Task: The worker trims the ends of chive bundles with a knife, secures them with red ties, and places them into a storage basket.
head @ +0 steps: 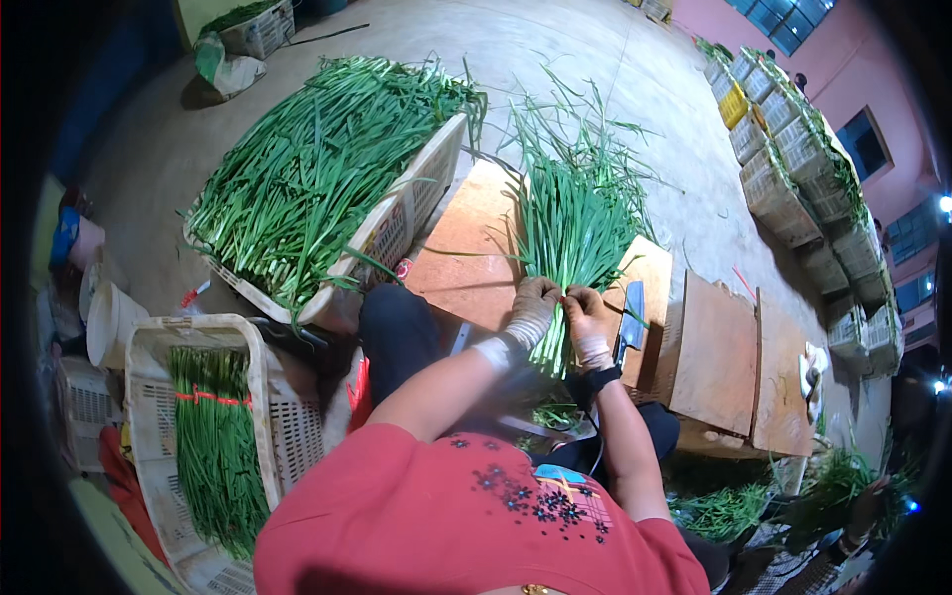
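A large bunch of garlic chives (576, 216) lies across a wooden board (468, 245), its leaves pointing away from me and pale stem ends toward me. My left hand (534, 306), in a soiled knit glove, grips the bunch from the left. On its other side my right hand (585, 316), gloved too, closes around the stems. A bit of red tie (563, 298) shows between my fingers; how it is fastened is hidden. Right of the bunch, a knife (632, 312) with a broad blade and black handle rests on the board's lighter part.
Loose chives (335, 171) heap a plastic crate at left. A chive bundle with a red band (212, 401) lies in a white crate (256, 335). Wooden boards (718, 357) stand at right. Stacked crates (811, 156) line the wall. Another person's hand (866, 506) is at lower right.
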`<action>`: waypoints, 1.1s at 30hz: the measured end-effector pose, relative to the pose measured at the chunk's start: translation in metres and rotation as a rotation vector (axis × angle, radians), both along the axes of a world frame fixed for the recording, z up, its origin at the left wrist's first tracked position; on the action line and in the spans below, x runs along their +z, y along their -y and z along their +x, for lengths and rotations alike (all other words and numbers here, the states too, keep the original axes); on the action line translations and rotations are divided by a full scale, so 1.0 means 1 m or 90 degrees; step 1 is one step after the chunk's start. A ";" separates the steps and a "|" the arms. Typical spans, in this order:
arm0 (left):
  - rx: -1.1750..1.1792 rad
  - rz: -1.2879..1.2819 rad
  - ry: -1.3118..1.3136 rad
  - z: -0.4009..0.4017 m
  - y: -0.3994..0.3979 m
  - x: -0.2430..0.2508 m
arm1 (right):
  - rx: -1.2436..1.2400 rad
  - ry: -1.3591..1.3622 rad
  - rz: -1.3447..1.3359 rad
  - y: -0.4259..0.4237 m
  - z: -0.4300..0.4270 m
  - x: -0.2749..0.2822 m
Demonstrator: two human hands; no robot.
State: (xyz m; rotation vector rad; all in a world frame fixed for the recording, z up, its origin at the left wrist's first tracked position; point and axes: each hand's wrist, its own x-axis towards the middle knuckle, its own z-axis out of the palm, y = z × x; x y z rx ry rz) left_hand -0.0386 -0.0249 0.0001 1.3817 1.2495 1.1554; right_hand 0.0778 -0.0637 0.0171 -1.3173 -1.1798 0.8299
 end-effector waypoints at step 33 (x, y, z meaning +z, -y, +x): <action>-0.212 0.060 -0.328 0.004 0.005 0.064 | 0.023 0.238 -0.076 0.027 0.028 -0.008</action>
